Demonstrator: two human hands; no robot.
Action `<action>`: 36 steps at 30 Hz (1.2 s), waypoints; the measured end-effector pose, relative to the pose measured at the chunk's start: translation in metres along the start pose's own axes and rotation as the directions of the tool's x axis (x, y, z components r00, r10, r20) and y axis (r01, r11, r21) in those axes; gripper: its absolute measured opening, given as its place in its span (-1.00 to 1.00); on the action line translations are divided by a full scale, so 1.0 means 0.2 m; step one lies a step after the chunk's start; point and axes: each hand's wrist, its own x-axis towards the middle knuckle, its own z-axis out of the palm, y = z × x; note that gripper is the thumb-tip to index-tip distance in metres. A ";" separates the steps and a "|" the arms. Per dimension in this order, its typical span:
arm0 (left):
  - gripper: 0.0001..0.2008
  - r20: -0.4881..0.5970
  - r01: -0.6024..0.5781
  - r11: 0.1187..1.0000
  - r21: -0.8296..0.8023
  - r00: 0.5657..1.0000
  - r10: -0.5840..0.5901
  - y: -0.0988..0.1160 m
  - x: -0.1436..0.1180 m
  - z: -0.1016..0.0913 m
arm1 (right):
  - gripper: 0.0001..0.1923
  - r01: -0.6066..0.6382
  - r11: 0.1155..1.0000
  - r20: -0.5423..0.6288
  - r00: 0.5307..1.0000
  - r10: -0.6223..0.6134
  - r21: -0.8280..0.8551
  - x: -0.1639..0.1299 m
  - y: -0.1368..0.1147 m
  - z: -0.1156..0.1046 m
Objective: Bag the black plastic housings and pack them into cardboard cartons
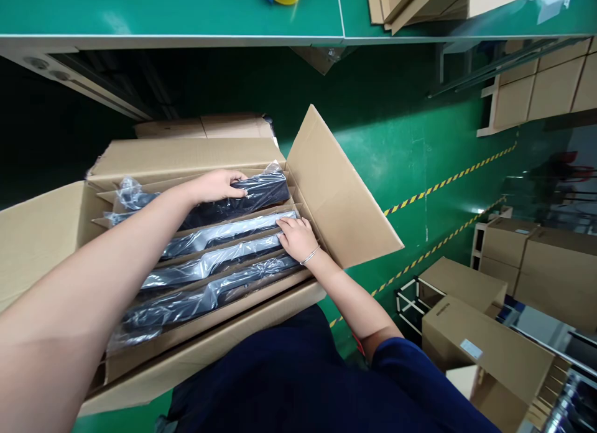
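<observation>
Green factory floor (396,140) and a green counter (186,10) are seen beyond an open carton (340,196) holding black bagged bars in cardboard-divided slots. Left hand (217,185) is closed over the far bagged bar (261,193), which sits raised above its slot. Right hand (296,237) is laid open on the bar (224,232) just nearer, apparently steadying it.

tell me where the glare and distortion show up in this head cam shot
Head view: glare streaks the plastic-wrapped black bars in the open carton and the green floor; wide-angle warp balloons the left forearm at the edge; the space under the bench falls into deep shadow; left hand and right hand are sharp.
</observation>
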 end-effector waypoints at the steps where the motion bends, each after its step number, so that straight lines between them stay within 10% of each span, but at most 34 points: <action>1: -0.45 0.000 -0.001 1.000 0.005 1.000 0.001 0.00 0.00 0.00 | -0.56 0.001 1.000 -0.002 1.000 -0.001 0.001 0.00 0.00 0.00; 10: -0.41 0.087 -0.066 0.873 0.484 0.996 0.027 0.07 -0.06 0.11 | -0.56 -0.001 1.000 0.009 1.000 0.001 0.014 0.01 0.00 -0.01; 15: -0.48 -0.205 0.030 0.847 0.531 0.974 0.094 0.02 -0.02 0.07 | -0.56 -0.005 1.000 0.006 1.000 0.005 0.012 0.01 0.00 -0.01; 18: -0.52 -0.139 0.111 0.820 0.562 0.990 -0.038 -0.06 0.08 0.02 | -0.56 -0.002 1.000 0.005 1.000 0.002 0.009 0.01 0.01 0.00; 26: -0.49 0.025 0.104 0.878 0.468 0.991 -0.131 -0.16 0.24 0.02 | -0.56 -0.014 1.000 0.016 1.000 0.014 0.010 0.02 0.01 -0.01; 36: -0.36 0.032 0.154 0.978 0.138 0.987 -0.160 -0.20 0.18 -0.20 | -0.57 -0.001 1.000 0.005 1.000 0.001 0.020 0.03 0.01 0.00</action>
